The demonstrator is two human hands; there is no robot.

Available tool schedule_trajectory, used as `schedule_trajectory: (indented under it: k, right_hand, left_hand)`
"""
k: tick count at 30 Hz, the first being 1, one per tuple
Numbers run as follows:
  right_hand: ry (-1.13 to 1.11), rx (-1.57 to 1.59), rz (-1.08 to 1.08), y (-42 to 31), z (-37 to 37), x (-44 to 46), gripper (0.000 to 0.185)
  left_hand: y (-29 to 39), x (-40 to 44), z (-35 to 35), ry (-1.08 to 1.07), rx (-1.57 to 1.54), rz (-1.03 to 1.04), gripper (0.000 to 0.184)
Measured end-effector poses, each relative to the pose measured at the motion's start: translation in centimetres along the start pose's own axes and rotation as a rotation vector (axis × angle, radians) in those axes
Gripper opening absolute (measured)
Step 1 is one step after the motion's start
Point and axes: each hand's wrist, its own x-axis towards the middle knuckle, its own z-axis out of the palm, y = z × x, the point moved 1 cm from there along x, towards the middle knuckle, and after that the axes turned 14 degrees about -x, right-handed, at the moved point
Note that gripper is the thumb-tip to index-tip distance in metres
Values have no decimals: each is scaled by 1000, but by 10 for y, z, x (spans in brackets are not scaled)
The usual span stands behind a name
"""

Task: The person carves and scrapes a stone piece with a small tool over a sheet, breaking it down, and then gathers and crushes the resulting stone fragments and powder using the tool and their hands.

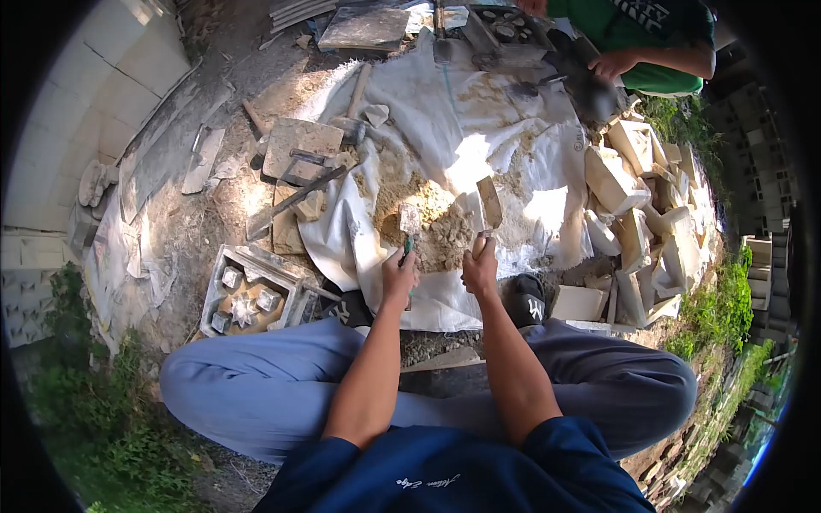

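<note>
Sand heap (pixel 448 241) looks part-mixed, yellow patch (pixel 430 202) unblended; beside it, left hand (pixel 399 279) grips green-handled trowel (pixel 410 219), right hand (pixel 481 270) wooden-handled trowel (pixel 490 203).

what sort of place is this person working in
Probably an outdoor casting or masonry yard: a pale brown crumbly heap lies on a large white sheet, near a square greyish mould-like frame, and angular cream-coloured pieces are piled beside green weeds.
</note>
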Motion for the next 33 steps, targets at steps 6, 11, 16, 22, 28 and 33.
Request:
schedule_trajectory:
  k: [6, 11, 16, 22, 28, 33]
  right_hand:
    - [50, -143, -31, 51, 30, 4, 42]
    - [-59, -176, -124, 76, 51, -8, 54]
    - [-203, -34, 28, 29, 18, -22, 54]
    - [-150, -186, -108, 46, 28, -10, 53]
    - [-134, -200, -127, 50, 31, -5, 51]
    - [-164, -169, -111, 48, 27, -6, 52]
  left_hand:
    - [-12, -7, 3, 52, 78, 4, 18]
    - [-16, -9, 3, 65, 232, 78, 25]
    - [-42, 14, -15, 86, 550, 176, 30]
    - [-59, 7, -6, 254, 1015, 503, 35]
    - [-46, 16, -4, 104, 1026, 395, 40]
    - [-36, 10, 12, -6, 1050, 350, 40]
